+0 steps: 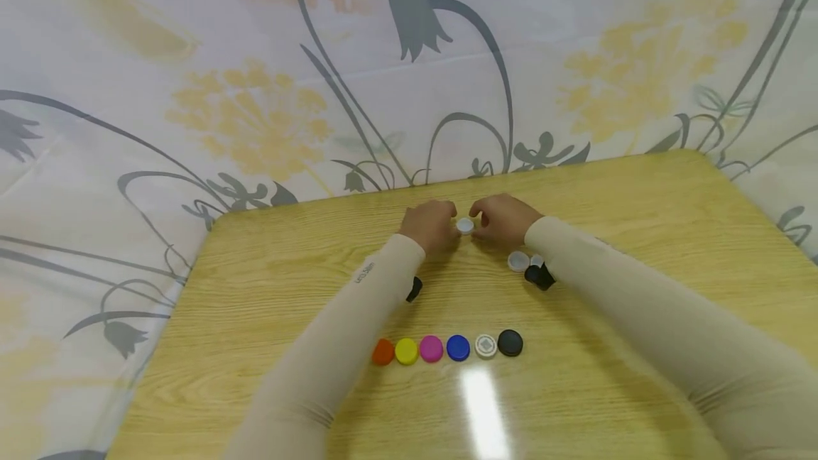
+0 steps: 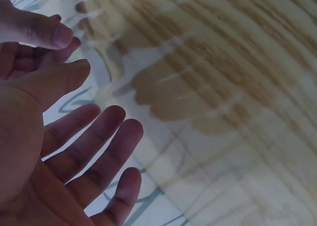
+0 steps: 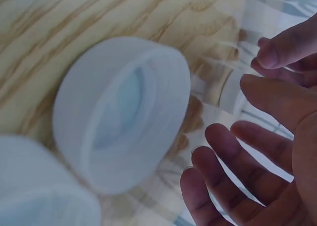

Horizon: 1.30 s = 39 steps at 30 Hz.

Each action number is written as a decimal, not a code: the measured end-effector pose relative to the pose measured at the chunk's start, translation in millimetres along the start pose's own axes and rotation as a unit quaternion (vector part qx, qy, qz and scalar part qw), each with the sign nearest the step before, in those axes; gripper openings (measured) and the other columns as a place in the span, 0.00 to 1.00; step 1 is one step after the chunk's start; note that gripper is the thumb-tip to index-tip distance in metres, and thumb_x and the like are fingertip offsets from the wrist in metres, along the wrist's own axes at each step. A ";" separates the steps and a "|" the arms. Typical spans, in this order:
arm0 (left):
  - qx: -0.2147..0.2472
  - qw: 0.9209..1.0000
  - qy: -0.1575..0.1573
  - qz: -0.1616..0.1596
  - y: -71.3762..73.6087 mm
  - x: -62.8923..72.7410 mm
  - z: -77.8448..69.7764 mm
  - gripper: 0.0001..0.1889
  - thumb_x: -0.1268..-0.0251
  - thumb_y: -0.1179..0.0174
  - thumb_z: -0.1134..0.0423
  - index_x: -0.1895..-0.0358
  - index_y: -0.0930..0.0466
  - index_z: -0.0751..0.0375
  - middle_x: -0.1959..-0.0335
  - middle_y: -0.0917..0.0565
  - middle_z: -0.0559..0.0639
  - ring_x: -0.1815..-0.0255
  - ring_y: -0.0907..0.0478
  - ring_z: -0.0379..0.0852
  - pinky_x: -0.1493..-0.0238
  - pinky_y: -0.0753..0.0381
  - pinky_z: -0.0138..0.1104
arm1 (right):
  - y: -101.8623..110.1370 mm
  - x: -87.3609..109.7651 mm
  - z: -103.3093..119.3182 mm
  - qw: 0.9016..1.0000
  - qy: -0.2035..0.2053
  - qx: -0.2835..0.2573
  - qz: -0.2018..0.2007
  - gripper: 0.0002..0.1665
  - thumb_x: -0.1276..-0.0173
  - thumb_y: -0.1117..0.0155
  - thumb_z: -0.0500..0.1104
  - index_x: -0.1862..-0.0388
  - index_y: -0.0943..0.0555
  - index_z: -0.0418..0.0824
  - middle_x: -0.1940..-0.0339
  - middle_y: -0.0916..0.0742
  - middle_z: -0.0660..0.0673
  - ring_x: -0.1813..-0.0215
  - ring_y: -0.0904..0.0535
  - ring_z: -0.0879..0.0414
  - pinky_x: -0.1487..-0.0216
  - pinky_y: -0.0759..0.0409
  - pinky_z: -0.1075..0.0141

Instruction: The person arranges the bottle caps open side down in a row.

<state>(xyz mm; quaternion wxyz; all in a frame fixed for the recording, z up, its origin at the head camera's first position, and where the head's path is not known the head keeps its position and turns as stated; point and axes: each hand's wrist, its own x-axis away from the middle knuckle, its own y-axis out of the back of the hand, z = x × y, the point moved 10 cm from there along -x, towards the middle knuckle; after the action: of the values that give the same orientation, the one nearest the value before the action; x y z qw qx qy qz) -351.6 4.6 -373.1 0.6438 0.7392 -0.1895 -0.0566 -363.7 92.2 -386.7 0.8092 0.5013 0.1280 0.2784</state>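
A white round cap (image 1: 464,226) lies near the far side of the table, between the two hands. My left hand (image 1: 431,224) is at its left with thumb and fingertips close to its edge. My right hand (image 1: 508,220) faces it from the other side, fingers bent toward it. In the left wrist view the left hand (image 2: 64,151) has its fingers spread and loosely bent, nothing in its palm. The right hand (image 3: 267,156) looks much the same in its own wrist view, thumb apart from the fingers. A larger white cap (image 3: 124,112) stands beside it.
Below the right wrist sits a whitish cap (image 1: 518,261) with another pale one (image 1: 537,260) beside it. A row nearer me holds orange (image 1: 383,352), yellow (image 1: 406,351), pink (image 1: 431,348), blue (image 1: 458,348), white (image 1: 486,346) and black caps (image 1: 510,343). Patterned cloth (image 1: 255,119) hangs behind the table.
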 end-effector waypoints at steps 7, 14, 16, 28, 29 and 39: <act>-0.026 0.999 -0.002 -0.024 -6.7 -9.5 -0.6 0.10 0.29 0.40 0.56 0.55 0.16 0.56 0.64 0.13 0.48 0.69 0.22 0.44 0.55 0.18 0.51 | -4.0 -5.5 -1.0 1.000 -0.009 -0.007 -0.001 0.26 0.33 0.31 0.41 0.40 0.21 0.28 0.70 0.14 0.44 0.69 0.21 0.55 0.56 0.19 0.56; -0.036 0.999 0.006 -0.026 -8.0 -8.0 1.2 0.08 0.29 0.39 0.56 0.61 0.16 0.55 0.71 0.16 0.47 0.72 0.24 0.43 0.60 0.18 0.47 | -5.4 -6.5 8.3 1.000 -0.007 0.000 -0.002 0.22 0.33 0.32 0.40 0.44 0.19 0.30 0.77 0.16 0.47 0.74 0.24 0.57 0.59 0.21 0.60; -0.034 0.999 0.005 -0.027 -7.6 -7.5 0.6 0.08 0.29 0.40 0.56 0.62 0.16 0.55 0.71 0.16 0.47 0.73 0.24 0.43 0.60 0.19 0.46 | -4.7 -5.5 9.7 1.000 -0.008 0.006 -0.001 0.22 0.32 0.32 0.40 0.44 0.19 0.30 0.77 0.17 0.47 0.74 0.25 0.57 0.60 0.22 0.60; -0.040 0.999 -0.008 -0.030 -3.2 -3.0 -5.9 0.11 0.26 0.43 0.55 0.64 0.15 0.55 0.68 0.13 0.49 0.68 0.18 0.46 0.51 0.18 0.52 | -10.7 -9.8 8.2 1.000 -0.004 0.018 -0.010 0.19 0.33 0.32 0.40 0.47 0.17 0.31 0.64 0.12 0.42 0.65 0.19 0.53 0.54 0.19 0.56; -0.039 0.999 -0.010 -0.030 -3.4 -2.8 -5.6 0.11 0.27 0.42 0.55 0.63 0.15 0.55 0.68 0.13 0.49 0.67 0.18 0.46 0.50 0.18 0.53 | -10.6 -9.5 8.9 1.000 -0.004 0.018 -0.010 0.19 0.33 0.32 0.41 0.47 0.17 0.31 0.63 0.12 0.41 0.64 0.18 0.52 0.54 0.19 0.55; -0.066 0.991 -0.058 -0.105 24.0 2.9 -11.4 0.14 0.30 0.37 0.49 0.49 0.14 0.50 0.58 0.10 0.43 0.62 0.14 0.39 0.60 0.16 0.38 | 20.6 7.3 23.1 0.997 0.019 -0.004 -0.073 0.16 0.29 0.34 0.40 0.46 0.17 0.34 0.50 0.12 0.38 0.51 0.15 0.44 0.48 0.18 0.51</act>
<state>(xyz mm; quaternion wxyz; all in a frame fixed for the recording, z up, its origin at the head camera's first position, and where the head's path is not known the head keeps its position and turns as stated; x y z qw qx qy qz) -350.2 11.8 -347.4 0.6695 0.7063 -0.1436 -0.1797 -353.1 86.4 -357.3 0.8267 0.4823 0.1785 0.2283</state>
